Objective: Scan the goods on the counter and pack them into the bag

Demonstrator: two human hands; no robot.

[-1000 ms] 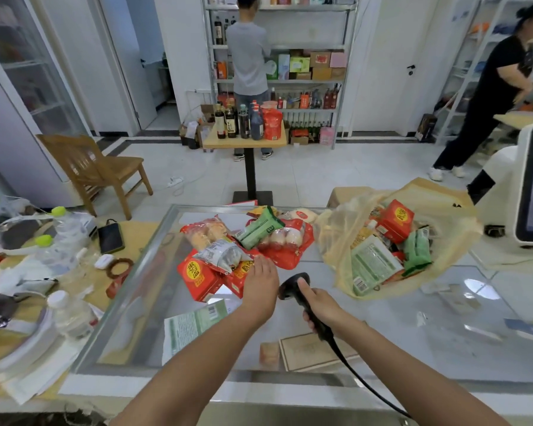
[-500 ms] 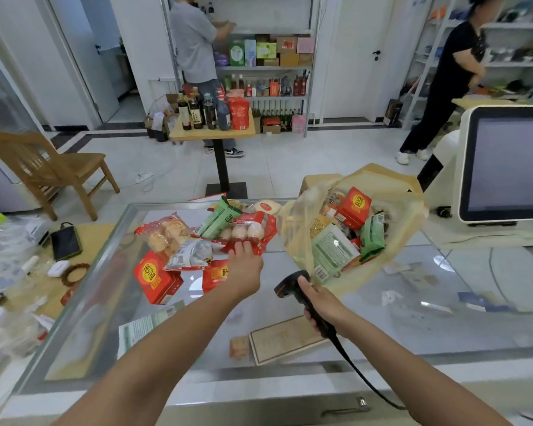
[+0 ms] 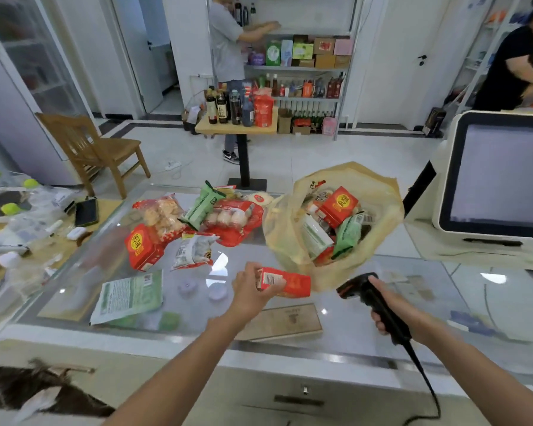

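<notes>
My left hand (image 3: 249,287) holds a red box (image 3: 285,282) above the glass counter (image 3: 366,321), its barcode end turned toward me. Just to the right, my right hand (image 3: 390,309) grips a black corded scanner (image 3: 356,287) whose head points at the box. Behind them a yellowish plastic bag (image 3: 382,192) lies open with several packets and a red box inside. Left of the bag is a pile of goods: a red box (image 3: 142,245), a white snack packet (image 3: 191,252), a green packet (image 3: 202,206), red bags of round buns (image 3: 234,216). A green-white flat packet (image 3: 130,296) lies nearer.
A white checkout screen (image 3: 502,176) stands at the right. Left of the counter a cluttered table holds a phone (image 3: 86,212) and bottles. A wooden chair (image 3: 96,149) and a small table with bottles (image 3: 237,118) stand beyond. Two people are at the shelves.
My left hand reached into the pile, took a red box and brought it back toward me, in front of the scanner. The scanner hand shifted right.
</notes>
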